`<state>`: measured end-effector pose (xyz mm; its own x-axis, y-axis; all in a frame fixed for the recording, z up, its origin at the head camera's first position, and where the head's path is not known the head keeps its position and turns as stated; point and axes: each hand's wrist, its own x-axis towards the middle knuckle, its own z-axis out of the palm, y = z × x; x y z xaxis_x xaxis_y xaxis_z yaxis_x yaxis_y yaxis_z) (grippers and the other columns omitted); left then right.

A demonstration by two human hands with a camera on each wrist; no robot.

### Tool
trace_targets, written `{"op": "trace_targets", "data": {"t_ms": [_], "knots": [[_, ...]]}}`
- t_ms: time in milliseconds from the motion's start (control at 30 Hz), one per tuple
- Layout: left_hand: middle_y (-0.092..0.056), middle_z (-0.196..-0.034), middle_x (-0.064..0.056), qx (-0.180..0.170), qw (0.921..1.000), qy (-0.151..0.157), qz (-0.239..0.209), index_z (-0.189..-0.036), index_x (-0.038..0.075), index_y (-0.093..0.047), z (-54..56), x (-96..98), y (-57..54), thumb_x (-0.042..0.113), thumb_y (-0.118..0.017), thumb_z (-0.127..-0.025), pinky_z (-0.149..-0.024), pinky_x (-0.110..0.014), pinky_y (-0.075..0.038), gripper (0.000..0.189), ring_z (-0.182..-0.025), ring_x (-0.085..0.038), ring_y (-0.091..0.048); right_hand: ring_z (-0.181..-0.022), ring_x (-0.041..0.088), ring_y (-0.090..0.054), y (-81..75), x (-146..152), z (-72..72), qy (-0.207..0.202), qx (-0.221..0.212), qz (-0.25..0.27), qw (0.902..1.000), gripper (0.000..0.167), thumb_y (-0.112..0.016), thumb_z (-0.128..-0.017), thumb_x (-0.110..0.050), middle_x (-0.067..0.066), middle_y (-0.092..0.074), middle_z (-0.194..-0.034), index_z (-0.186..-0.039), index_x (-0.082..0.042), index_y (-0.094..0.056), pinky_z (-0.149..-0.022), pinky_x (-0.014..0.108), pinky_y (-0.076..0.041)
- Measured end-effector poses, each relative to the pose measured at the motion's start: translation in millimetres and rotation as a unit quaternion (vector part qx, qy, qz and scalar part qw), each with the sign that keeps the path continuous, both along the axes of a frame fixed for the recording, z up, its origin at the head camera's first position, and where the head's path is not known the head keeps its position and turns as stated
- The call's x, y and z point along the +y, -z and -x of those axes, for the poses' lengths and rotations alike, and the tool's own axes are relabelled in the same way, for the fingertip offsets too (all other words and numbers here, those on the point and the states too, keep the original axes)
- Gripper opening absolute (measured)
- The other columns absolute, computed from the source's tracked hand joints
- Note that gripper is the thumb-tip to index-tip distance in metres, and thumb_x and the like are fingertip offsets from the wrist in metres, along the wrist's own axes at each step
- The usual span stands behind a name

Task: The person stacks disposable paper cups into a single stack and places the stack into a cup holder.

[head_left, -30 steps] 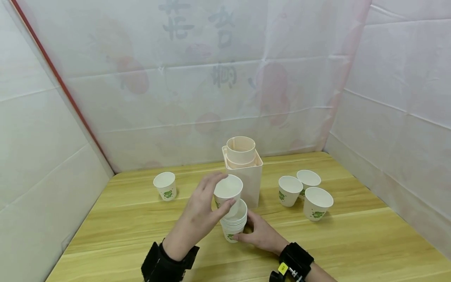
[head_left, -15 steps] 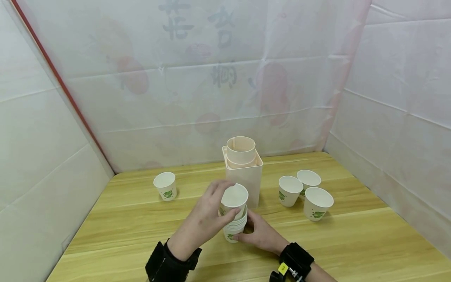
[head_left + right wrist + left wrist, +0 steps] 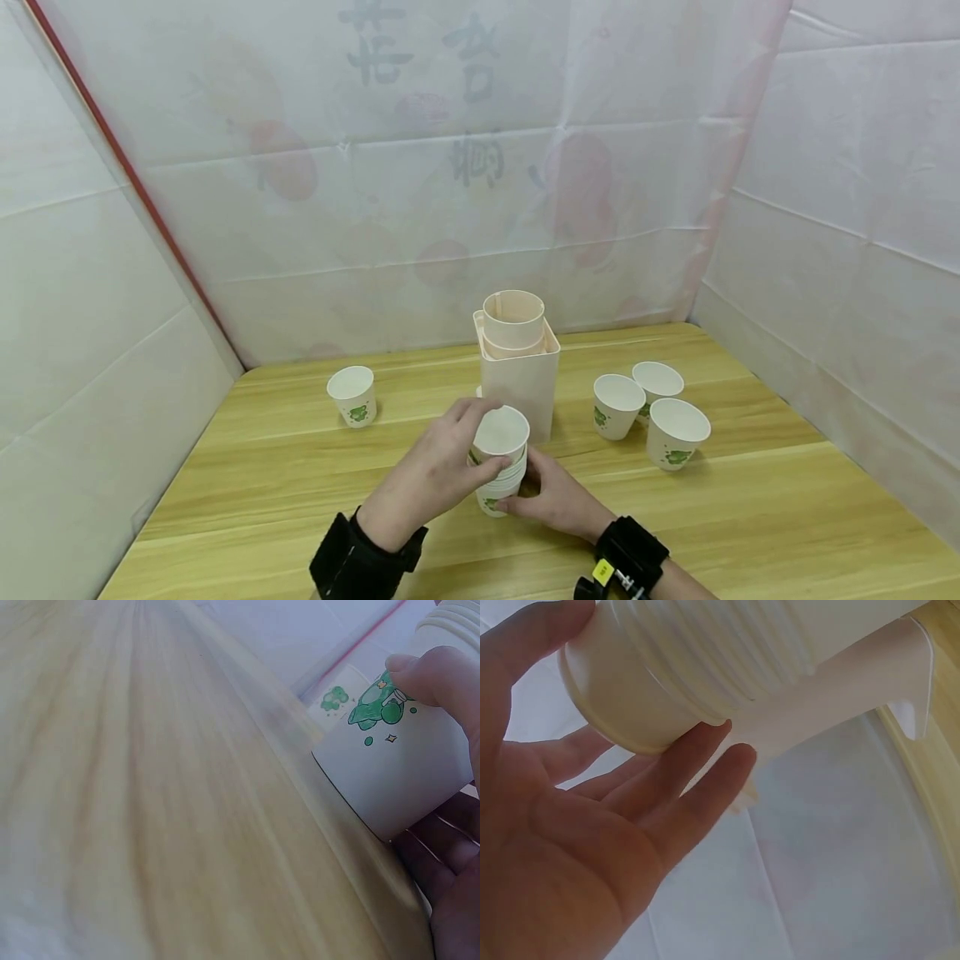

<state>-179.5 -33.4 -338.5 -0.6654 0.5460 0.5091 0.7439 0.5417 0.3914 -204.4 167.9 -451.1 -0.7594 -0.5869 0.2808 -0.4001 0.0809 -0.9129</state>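
A stack of nested white paper cups (image 3: 492, 503) with green printed pictures stands upright on the table, in front of a cream box. My right hand (image 3: 558, 496) grips the low part of the stack, its thumb across the print of the bottom cup (image 3: 420, 769) in the right wrist view. With my left hand (image 3: 438, 467) I hold the uppermost cup (image 3: 501, 432) near its rim, thumb on one side and fingers on the other. That cup sits down in the stack, and its rim (image 3: 592, 724) shows between thumb and fingers in the left wrist view.
Behind the stack stands the cream box (image 3: 517, 392), a round cream tube (image 3: 513, 329) rising from its top. One loose paper cup (image 3: 352, 398) is at the left; three more, including the front one (image 3: 675, 437), cluster at the right. White cloth walls (image 3: 420, 208) surround the wooden table (image 3: 247, 475).
My left hand has brought the upper cup slightly right and down, from above the stack into it. The right hand keeps its grip in the same place.
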Motion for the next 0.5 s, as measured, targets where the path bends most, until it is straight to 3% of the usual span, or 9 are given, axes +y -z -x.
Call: {"op": "trace_targets", "data": {"t_ms": [267, 500], "knots": [[-0.053, -0.118, -0.007, -0.024, 0.9990, -0.004, 0.036, -0.124, 0.008, -0.048, -1.8, -1.7, 1.8, 0.036, -0.070, -0.079, -0.075, -0.026, -0.049, 0.058, -0.096, -0.017, -0.057, -0.113, 0.022, -0.050, -15.1, -1.6, -8.0, 0.001, -0.002, 0.003, 1.0000, 0.064, -0.069, -0.081, -0.011, 0.007, -0.050, -0.126, -0.136, -0.015, -0.036, -0.092, 0.036, -0.042], [-0.056, -0.118, -0.008, -0.052, 0.9973, -0.009, 0.050, -0.124, 0.008, -0.048, -2.5, -1.9, 1.5, 0.041, -0.064, -0.082, -0.077, -0.027, -0.049, 0.056, -0.101, -0.017, -0.056, -0.113, 0.022, -0.050, -14.9, -1.6, -8.3, 0.009, -0.014, -0.001, 0.9999, 0.064, -0.070, -0.081, -0.012, 0.004, -0.050, -0.126, -0.135, -0.022, -0.037, -0.092, 0.036, -0.042]]}}
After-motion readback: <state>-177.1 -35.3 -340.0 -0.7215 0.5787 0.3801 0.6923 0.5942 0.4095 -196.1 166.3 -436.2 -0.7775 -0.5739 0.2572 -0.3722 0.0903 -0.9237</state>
